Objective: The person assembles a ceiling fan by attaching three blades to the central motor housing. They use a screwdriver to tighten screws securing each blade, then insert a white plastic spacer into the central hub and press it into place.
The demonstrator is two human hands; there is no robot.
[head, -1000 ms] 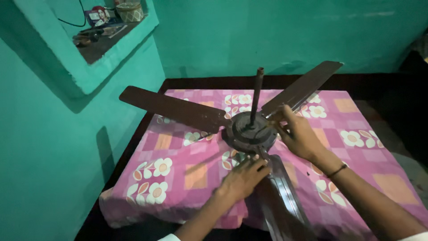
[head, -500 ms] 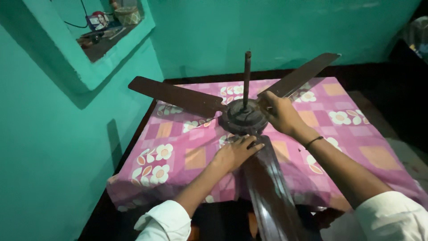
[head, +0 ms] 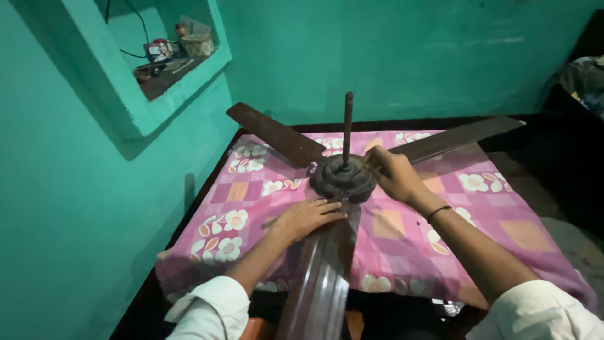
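- While the ceiling fan sits on the pink floral cloth (head: 402, 233), its dark motor hub (head: 343, 176) lies about mid-bed w/ the downrod (head: 347, 129) standing upright from it.
- Far left: a teal wall niche (head: 170, 56) holds small odds & ends, too small to tell apart.
- Left blade (head: 277, 133) runs up-left from the hub toward the wall, flat on the cloth.
- Left hand (head: 306, 217) lies palm-down, fingers (head: 327, 206) spread & nearly flat, on the root of the near blade (head: 321, 277) just below-left of the hub. It presses, grips nothing.
- Near blade runs from the hub toward the camera & overhangs the bed edge between both forearms.
- Hub sits just beyond the left fingertips, touching or nearly so; can't tell which.
- Right hand (head: 393, 173) rests on the hub's right rim, fingers curled in over the top edge near the rod base. Whether they pinch a screw or small part: can't tell, fingertips hidden.
- Right blade (head: 462, 137) reaches up-right from behind that hand.
- Doing it well, as I judge: keep the left palm firm on the blade root so the hub doesn't spin or tip, work w/ the right fingertips only, wrist low, & don't lean on the overhanging blade since it could lever the fan up.
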